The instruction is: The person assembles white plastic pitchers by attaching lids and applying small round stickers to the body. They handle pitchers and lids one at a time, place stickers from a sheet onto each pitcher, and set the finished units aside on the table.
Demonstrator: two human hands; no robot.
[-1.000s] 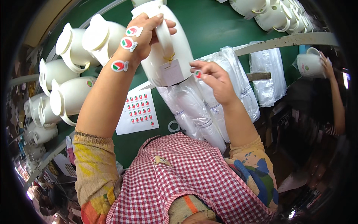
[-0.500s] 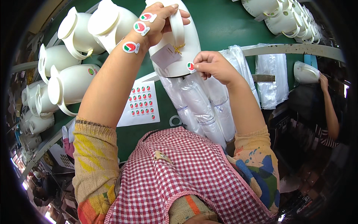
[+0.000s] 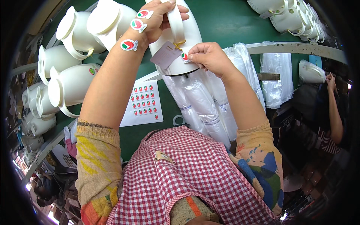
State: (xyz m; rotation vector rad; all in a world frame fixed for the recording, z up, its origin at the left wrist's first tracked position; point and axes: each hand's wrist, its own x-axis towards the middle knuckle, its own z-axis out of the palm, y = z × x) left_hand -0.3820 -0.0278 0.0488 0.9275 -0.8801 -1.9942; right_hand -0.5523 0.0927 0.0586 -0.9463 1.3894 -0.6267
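Observation:
A white jug (image 3: 194, 30) lies tilted in front of me at the top of the view, its base toward me. My left hand (image 3: 155, 22) is closed around its handle (image 3: 176, 28). From the handle a pale paper tag (image 3: 165, 55) hangs on a gold tie. Between thumb and forefinger, my right hand (image 3: 210, 58) pinches a small red and green sticker (image 3: 184, 57) against or just over the jug's lower side; I cannot tell if it touches. Several like stickers (image 3: 129, 45) cling to my left wrist and the back of that hand.
A white sheet of stickers (image 3: 144, 118) lies on the green table (image 3: 228, 22) beside a tape roll (image 3: 179, 120). Bundled clear plastic bags (image 3: 202, 107) lie below the jug. More white jugs (image 3: 73, 88) crowd the left. At right, another person's hand (image 3: 330, 82) touches a jug (image 3: 312, 72).
My right hand has brought the sticker left and slightly up, onto or close over the jug's lower side. The left hand and jug have shifted slightly.

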